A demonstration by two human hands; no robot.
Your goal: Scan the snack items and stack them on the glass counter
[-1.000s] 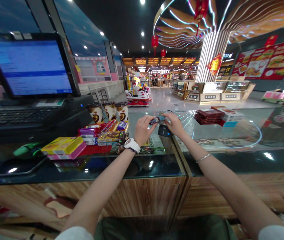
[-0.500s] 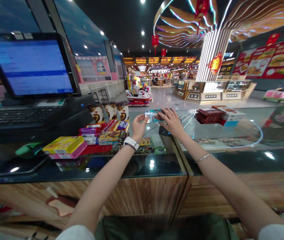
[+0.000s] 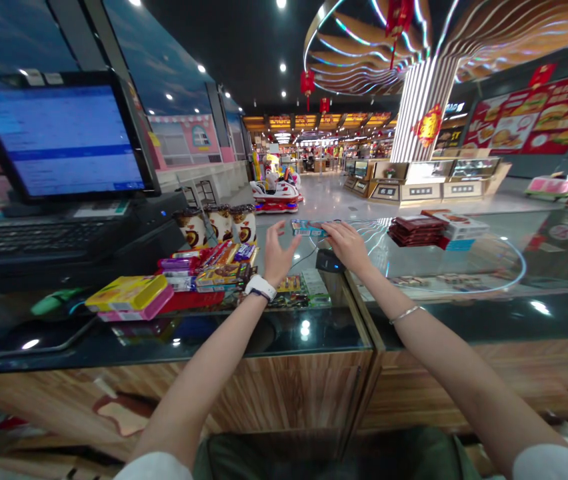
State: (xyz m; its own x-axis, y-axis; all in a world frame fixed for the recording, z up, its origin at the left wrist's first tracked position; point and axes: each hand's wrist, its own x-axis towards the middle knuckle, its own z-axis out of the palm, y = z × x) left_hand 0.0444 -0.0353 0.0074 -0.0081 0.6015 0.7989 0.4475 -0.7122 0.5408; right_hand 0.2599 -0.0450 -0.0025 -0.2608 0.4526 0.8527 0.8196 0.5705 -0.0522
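- Pack (image 3: 307, 229): blue with printed markings, raised in front of you over the counter (image 3: 334, 333), its length running left to right
- Your right grip (image 3: 347, 247): fingers closed on the right end of the pack; you wear a bangle (image 3: 407, 315) on this wrist
- Your left grip (image 3: 278, 259): fingers spread, holding nothing; your thumb tip is beside the left end of the pack, and whether it touches cannot be told; white watch (image 3: 260, 287) on this wrist
- Device (image 3: 329, 260): black, blue light lit, just below your right grip in view
- Bars (image 3: 214, 265): wrapped in several colours, heaped to the left of your left grip, some overlapping
- Yellow box (image 3: 129, 291): lying flat on a pink box (image 3: 141, 311), left of the bars
- Cups (image 3: 219, 225): three, upright in a row behind the bars
- Screen (image 3: 64, 143): lit, at your far left, keyboard (image 3: 39, 235) below it
- Brown packs (image 3: 414, 231): stacked to your right, well apart from your right grip, a white box (image 3: 461, 228) just beside them
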